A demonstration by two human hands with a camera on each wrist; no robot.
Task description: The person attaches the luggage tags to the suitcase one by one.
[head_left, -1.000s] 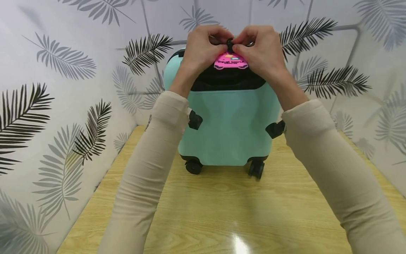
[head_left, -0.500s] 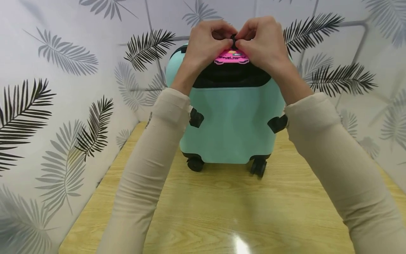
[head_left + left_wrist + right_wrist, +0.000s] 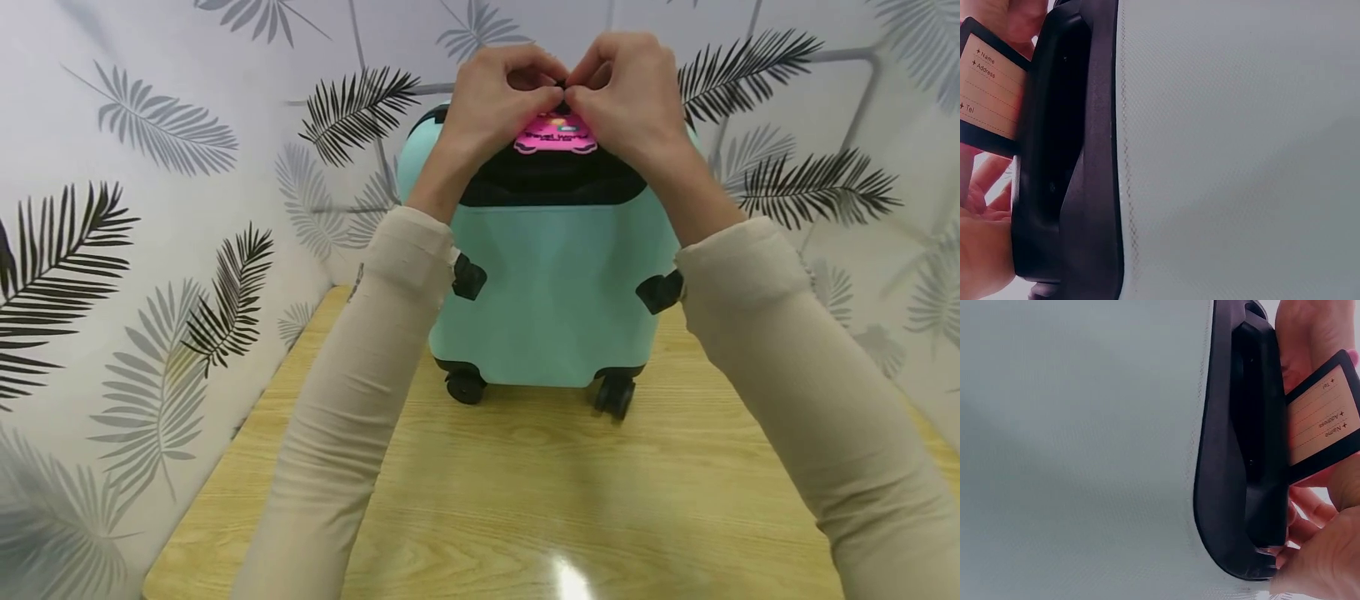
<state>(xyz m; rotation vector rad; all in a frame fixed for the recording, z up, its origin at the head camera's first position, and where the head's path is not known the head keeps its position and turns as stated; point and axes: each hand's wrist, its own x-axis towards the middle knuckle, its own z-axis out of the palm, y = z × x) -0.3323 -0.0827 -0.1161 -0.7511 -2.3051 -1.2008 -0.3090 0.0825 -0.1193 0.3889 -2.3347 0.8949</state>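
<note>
A mint-green suitcase [image 3: 555,292] stands upright on its wheels, its black top handle [image 3: 551,185] facing me. Above the handle lies a pink luggage tag [image 3: 557,142] with "Travel World" lettering. My left hand [image 3: 491,104] and right hand [image 3: 633,104] meet over it, thumbs and index fingertips pinching the tag's small black strap [image 3: 562,107]. The fingertips mostly cover the strap. Both wrist views look at the tag's underside, where a name-and-address card [image 3: 992,90] sits in a dark frame; the same card [image 3: 1325,419] shows beside the handle in the right wrist view.
The suitcase rests on a light wood-grain table [image 3: 510,492]. Close behind and at both sides is a pale wall covering [image 3: 247,208] with grey and black leaf prints. Black wheels [image 3: 465,387] show below the case.
Both hands have risen slightly over the suitcase and their fingertips have drawn closer together, covering more of the black strap. The whole view has shifted a little.
</note>
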